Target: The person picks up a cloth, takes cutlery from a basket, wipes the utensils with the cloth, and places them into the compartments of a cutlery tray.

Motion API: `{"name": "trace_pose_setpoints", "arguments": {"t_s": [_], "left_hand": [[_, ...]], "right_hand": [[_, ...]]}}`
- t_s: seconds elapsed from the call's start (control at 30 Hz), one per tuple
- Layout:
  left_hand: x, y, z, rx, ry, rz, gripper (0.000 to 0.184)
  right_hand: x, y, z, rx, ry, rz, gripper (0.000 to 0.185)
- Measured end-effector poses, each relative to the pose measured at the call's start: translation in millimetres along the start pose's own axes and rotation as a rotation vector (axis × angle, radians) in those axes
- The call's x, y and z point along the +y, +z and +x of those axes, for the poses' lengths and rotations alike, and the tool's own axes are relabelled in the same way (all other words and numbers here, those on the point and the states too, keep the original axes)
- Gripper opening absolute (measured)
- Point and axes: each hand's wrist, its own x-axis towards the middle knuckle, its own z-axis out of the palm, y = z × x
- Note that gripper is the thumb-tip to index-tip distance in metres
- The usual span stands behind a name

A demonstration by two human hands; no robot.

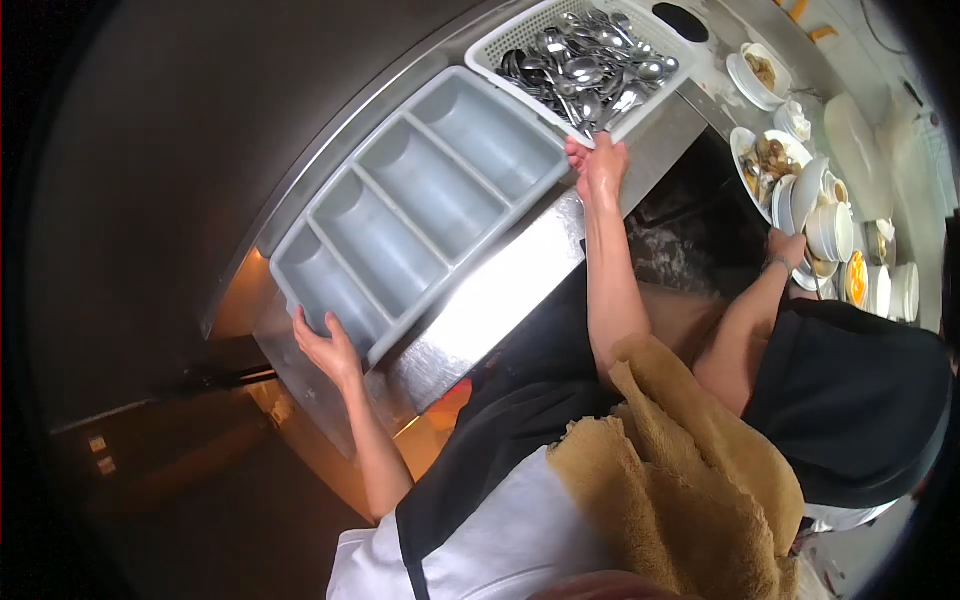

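Note:
A grey cutlery tray (432,187) with several bare compartments lies tilted across the metal counter. My left hand (329,345) is at its lower left end, thumb and fingers apart, touching the rim. Beside the tray's upper right end stands a white perforated basket (484,50) heaped with metal spoons and other cutlery (585,72). My right hand (600,165) has its fingers closed on the near corner of this basket.
At the right, a co-worker in black (850,400) reaches a hand (787,247) to stacked bowls (830,232). Plates with food leftovers (775,160) stand nearby. A brown towel (680,470) hangs over my right shoulder. A dark sink opening (690,200) lies between.

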Motion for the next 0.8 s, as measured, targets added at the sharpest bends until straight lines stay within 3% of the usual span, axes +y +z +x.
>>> {"name": "trace_pose_setpoints", "arguments": {"t_s": [0.27, 0.5, 0.8], "left_hand": [[-20.8, -4.5, 9.4, -0.089, -0.024, -0.139, 0.034], [-12.6, -0.7, 9.8, -0.077, 0.036, -0.07, 0.032], [-24.4, -23.1, 10.6, -0.162, 0.18, -0.071, 0.036]], "right_hand": [[-14.0, -5.8, -1.0, -0.11, 0.094, -0.174, 0.023], [-9.0, -7.6, 2.5, -0.089, -0.011, -0.274, 0.021], [-14.5, -23.4, -34.5, -0.101, 0.059, -0.344, 0.03]]}}
